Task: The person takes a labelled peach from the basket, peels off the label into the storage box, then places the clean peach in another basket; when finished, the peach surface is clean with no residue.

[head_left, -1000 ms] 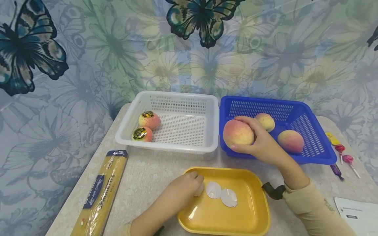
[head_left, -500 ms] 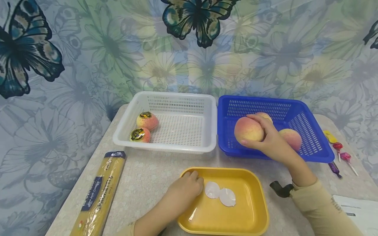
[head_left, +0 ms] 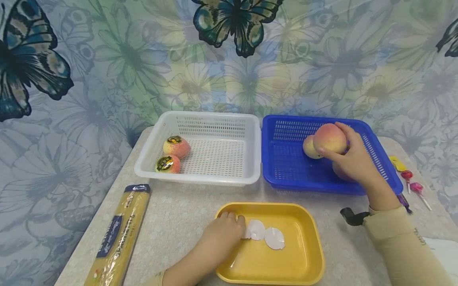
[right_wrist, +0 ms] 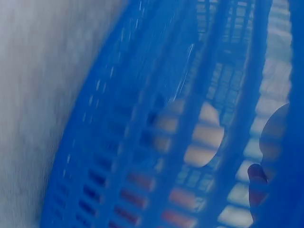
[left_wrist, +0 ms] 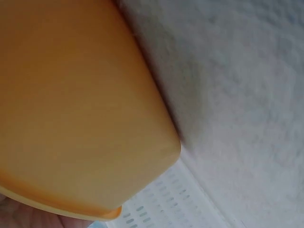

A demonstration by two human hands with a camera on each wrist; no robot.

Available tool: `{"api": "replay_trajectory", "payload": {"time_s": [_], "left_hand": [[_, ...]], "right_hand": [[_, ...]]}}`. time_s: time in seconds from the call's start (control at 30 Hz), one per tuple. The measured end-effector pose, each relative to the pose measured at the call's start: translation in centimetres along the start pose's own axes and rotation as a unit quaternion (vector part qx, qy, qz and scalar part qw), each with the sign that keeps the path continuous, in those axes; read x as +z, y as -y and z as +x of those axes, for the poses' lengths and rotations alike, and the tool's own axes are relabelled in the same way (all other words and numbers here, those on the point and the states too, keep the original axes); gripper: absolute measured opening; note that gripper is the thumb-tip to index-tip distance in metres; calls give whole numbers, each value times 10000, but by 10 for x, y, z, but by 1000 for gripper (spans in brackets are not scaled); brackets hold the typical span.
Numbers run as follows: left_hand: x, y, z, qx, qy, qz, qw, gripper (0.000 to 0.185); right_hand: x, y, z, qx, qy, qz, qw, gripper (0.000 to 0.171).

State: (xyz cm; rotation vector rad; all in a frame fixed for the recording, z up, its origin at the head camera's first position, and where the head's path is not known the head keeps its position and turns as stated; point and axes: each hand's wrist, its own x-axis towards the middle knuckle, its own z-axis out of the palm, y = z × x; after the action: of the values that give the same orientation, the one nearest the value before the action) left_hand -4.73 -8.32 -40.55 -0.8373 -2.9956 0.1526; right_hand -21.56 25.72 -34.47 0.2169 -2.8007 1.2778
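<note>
My right hand (head_left: 352, 157) grips a large peach (head_left: 330, 138) above the blue basket (head_left: 286, 169), fingers and thumb around its right side. A second peach (head_left: 310, 147) lies behind it, and another peach (head_left: 341, 172) in the basket is mostly covered by the hand. In the right wrist view, the basket's slotted wall (right_wrist: 118, 133) partly screens the fruit. My left hand (head_left: 225, 230) reaches into the yellow tray (head_left: 282, 270), fingers bent, with a white round sticker (head_left: 247, 232) at its fingertips. Two white round stickers (head_left: 256, 230) lie beside it. The left fingertips are partly hidden.
Left of the blue basket stands a white basket (head_left: 198, 178) with two peaches (head_left: 177, 147) bearing black-and-gold labels. A spaghetti packet (head_left: 119, 234) lies at the left. Lollipops (head_left: 416, 187) and other small sweets lie right of the blue basket, near a white sheet (head_left: 443, 254).
My right hand has carried the large peach rightward across the blue basket and slightly back. The left hand has stayed in the tray; the sticker by its fingertips now lies against the neighbouring one.
</note>
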Motion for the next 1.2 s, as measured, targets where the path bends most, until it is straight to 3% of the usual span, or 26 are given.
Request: {"api": "replay_trajectory", "payload": {"time_s": [0.17,0.4,0.57,0.73,0.9,1.07,1.2], "left_hand": [[-1,1,-4,65,263,-89,9996,12],[-1,3,-5,120,212,-68,9997,11],[-7,13,-3,167,-200,-673,9974,16],[-19,34,-3,-2,-710,-1393,9877,39],[-34,69,-6,-742,-1364,-1894,9695,53],[-39,119,-14,-1776,-2159,-2014,9388,70],[-33,154,-20,-2832,-2111,-2124,9111,90]], "right_hand": [[-14,-21,20,350,-219,2,9991,99],[-16,-47,50,758,-222,-197,9967,102],[-17,-56,61,1074,117,-707,9916,103],[-13,-65,66,1076,488,-1288,9846,101],[-9,-73,64,1068,896,-1493,9789,100],[-11,-75,61,1075,1017,-1524,9772,101],[-14,-72,58,1036,812,-1823,9744,101]]}}
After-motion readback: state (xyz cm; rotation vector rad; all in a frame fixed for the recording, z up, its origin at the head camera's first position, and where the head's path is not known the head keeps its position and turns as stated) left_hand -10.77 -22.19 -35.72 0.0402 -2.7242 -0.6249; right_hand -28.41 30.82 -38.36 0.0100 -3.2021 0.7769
